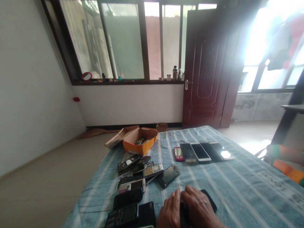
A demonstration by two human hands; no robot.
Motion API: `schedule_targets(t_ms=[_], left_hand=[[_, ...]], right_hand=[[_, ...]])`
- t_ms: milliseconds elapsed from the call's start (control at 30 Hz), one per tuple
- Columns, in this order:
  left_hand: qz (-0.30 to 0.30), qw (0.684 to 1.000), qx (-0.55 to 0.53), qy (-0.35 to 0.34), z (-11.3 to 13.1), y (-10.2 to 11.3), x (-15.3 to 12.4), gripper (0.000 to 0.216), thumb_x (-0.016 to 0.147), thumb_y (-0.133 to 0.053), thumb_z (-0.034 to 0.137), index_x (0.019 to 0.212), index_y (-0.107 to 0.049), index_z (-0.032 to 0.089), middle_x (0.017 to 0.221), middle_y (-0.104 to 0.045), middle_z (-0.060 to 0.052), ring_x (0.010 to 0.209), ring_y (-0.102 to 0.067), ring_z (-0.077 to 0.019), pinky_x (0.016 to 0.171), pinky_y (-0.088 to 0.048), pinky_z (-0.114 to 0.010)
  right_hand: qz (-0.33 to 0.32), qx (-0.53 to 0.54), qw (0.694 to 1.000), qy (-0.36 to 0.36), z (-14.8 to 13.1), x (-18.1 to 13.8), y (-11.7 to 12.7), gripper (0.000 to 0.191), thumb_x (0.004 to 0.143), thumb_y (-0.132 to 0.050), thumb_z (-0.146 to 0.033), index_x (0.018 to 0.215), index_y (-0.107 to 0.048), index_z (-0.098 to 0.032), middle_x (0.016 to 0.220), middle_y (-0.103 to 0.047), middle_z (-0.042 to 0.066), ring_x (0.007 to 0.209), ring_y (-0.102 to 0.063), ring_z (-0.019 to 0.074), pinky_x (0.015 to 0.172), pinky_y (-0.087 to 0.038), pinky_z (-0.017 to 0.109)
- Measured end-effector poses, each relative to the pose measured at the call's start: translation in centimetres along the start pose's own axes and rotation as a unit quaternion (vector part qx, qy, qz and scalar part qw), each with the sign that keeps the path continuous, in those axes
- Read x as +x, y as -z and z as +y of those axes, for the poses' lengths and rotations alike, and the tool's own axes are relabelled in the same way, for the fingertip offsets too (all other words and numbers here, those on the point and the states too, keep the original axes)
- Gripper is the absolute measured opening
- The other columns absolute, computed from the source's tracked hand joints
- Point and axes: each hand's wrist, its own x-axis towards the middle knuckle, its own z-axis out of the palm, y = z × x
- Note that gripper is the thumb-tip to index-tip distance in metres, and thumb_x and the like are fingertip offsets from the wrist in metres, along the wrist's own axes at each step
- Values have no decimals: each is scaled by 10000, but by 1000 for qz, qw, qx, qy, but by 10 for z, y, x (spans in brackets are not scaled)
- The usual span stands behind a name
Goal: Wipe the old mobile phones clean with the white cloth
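Observation:
My left hand and my right hand meet at the near edge of the table, both closed around a black phone that lies on the striped blue cloth. Only the phone's far corner shows past my right fingers. To the left lies a loose heap of old mobile phones, with a dark touchscreen phone just beyond my left fingers.
A row of several smartphones lies side by side further back. An orange cardboard box with one phone in it and its lid sit at the far left corner. A dark wooden door and windows stand behind.

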Motion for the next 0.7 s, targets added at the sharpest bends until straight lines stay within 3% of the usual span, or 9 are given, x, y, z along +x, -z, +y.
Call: schedule_targets(t_ms=[133, 367, 700], left_hand=[[-17, 999, -27, 21, 2, 0, 0, 763, 847, -516, 434, 1478, -217, 127, 1211, -640, -140, 989, -656, -247, 773, -560, -299], [-49, 998, -32, 19, 2, 0, 0, 707, 837, -552, 391, 1442, -310, 119, 1104, -676, -113, 933, -644, -226, 756, -545, -274], [-31, 997, -63, 21, 2, -4, 1, 678, 798, -574, 472, 1368, -424, 137, 975, -682, -100, 866, -633, -235, 743, -534, -298]], right_hand=[[-26, -27, 995, -88, 15, -1, 11, 287, 843, -446, -27, 808, -647, -230, 873, -642, 7, 790, -609, 153, 645, -308, 253], [-36, -24, 984, -175, 45, -4, 22, 358, 870, -342, -26, 865, -648, -212, 903, -644, 32, 799, -612, 159, 645, -307, 252], [-11, -17, 979, -204, 61, -10, 19, 343, 853, -378, -59, 844, -685, -212, 880, -689, 54, 786, -607, 172, 638, -304, 251]])
